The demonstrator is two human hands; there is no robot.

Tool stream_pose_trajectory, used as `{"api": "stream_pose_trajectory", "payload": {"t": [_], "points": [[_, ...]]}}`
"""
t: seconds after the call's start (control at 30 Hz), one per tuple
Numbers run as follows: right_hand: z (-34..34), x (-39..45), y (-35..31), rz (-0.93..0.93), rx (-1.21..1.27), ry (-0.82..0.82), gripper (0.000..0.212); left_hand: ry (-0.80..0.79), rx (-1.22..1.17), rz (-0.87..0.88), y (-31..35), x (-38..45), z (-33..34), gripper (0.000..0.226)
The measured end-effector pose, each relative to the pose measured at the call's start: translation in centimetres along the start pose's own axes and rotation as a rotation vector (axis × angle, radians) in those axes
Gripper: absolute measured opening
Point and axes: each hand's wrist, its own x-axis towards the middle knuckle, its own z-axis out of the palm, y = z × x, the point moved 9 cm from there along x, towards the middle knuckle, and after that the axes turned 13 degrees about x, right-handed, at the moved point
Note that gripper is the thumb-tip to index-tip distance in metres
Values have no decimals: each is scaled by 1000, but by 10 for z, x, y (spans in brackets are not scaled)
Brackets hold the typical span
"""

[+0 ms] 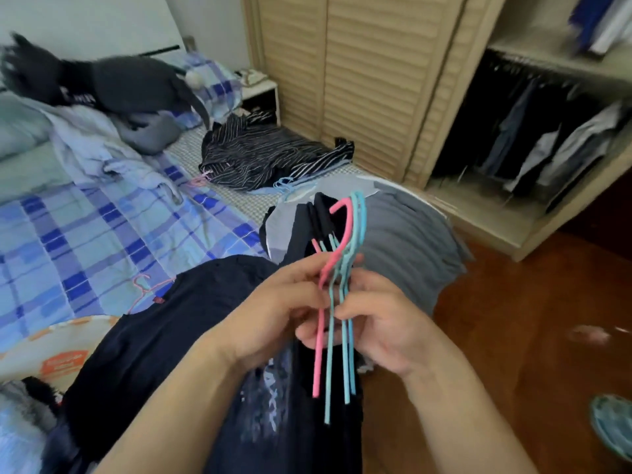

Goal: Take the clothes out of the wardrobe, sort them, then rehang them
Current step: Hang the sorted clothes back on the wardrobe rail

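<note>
A bunch of thin hangers [345, 241], one pink and the others light blue, stands upright between my hands with the hooks at the top. My left hand [273, 309] pinches the stems from the left. My right hand [379, 323] grips them from the right. Under my arms a dark navy T-shirt [164, 336] with a pale print lies over the bed edge. Behind the hooks sits a pile of grey shirts [410, 241]. A black striped garment [266, 155] lies further back on the bed. The open wardrobe [547, 131] at the right holds dark and pale clothes on a rail.
The bed has a blue checked sheet [102, 227], crumpled pale blue clothes [113, 148] and a dark grey garment [113, 83] near the pillows. Loose pink hangers [143, 285] lie on the sheet. Slatted wardrobe doors [342, 63] stand behind. Brown wood floor [530, 319] spreads to the right.
</note>
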Motion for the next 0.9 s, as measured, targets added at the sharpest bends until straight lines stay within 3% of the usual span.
{"api": "stream_pose_trajectory", "payload": {"t": [0.17, 0.37, 0.47, 0.6, 0.73, 0.9], "points": [[11, -95, -88, 15, -58, -256, 50, 31, 66, 112, 71, 21, 98, 50], [46, -199, -250, -168, -186, -267, 27, 60, 117, 390, 228, 62, 210, 28], [66, -247, -347, -362, -239, -180, 23, 46, 127, 531, 325, 91, 266, 14], [56, -306, -451, -582, -499, 74, 30, 112, 156, 622, 419, 157, 309, 10], [-8, -301, -489, -634, -509, 288, 21, 118, 103, 537, 421, 243, 333, 12], [-74, -282, -549, -684, -577, 341, 15, 65, 54, 752, 420, 340, 358, 17]]}}
